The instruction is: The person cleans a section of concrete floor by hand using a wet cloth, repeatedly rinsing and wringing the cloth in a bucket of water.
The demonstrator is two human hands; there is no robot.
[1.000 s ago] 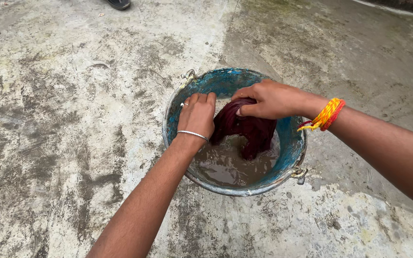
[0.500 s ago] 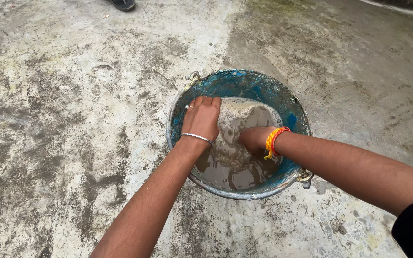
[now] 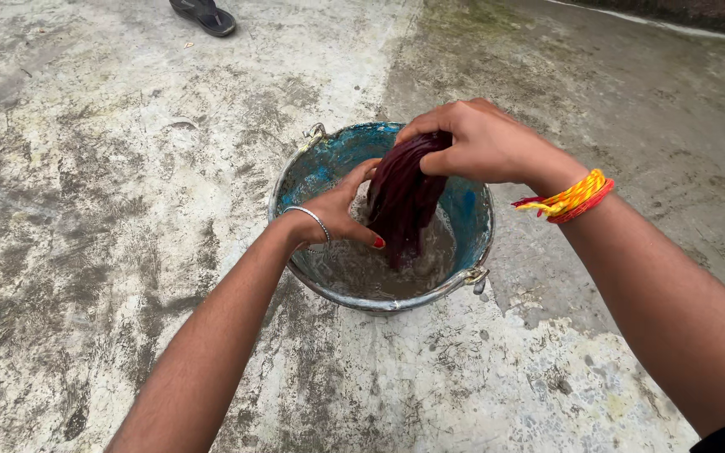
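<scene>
A: Where is the dark maroon wet cloth (image 3: 403, 197)?

B: Bunched in the right hand (image 3: 482, 144), fingers clenched on its top; it hangs into murky water in the round blue metal bucket (image 3: 473, 220), probably to drain.

A: The left hand (image 3: 339, 211)?

B: Fingers spread loose, brushing the cloth's side, seemingly steadying it.

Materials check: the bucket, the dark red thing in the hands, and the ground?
Bucket: looks like metal, blue paint worn and chipped, bare grey rim, small metal handle lugs. Dark red cloth: soft woven fabric, wet, hanging in limp folds from the right hand, with the left hand against it. Ground: probably rough concrete, matte, stained, damp in patches.
</scene>
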